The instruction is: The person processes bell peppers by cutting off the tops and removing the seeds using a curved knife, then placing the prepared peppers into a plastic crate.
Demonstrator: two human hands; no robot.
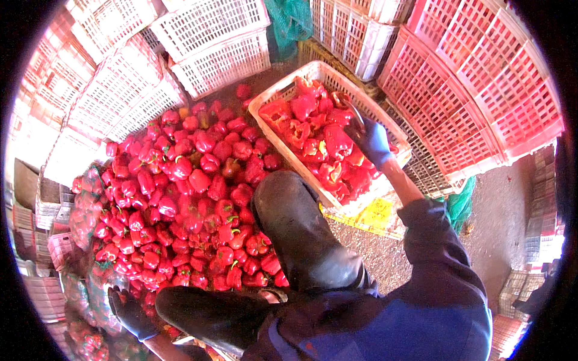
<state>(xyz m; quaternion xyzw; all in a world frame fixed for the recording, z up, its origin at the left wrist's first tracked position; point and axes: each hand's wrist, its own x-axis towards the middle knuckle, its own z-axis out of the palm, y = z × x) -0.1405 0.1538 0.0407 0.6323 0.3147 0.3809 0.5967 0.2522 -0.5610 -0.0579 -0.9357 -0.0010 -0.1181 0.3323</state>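
Crate [392,135] right of pepper heap [186,204]

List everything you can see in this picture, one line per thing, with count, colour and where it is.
loose peppers: too many to count, red, heaped on the floor at left and centre
crate of peppers: one, pale, upper centre, filled with red peppers
white crates: several, empty, stacked along the top left
pink crates: several, stacked at upper right
green netting: one bundle, top centre
yellow sheet: one, under the filled crate
boots: two, black, lower centre
left hand: dark glove, at the heap's lower edge
right hand: blue glove, over the filled crate
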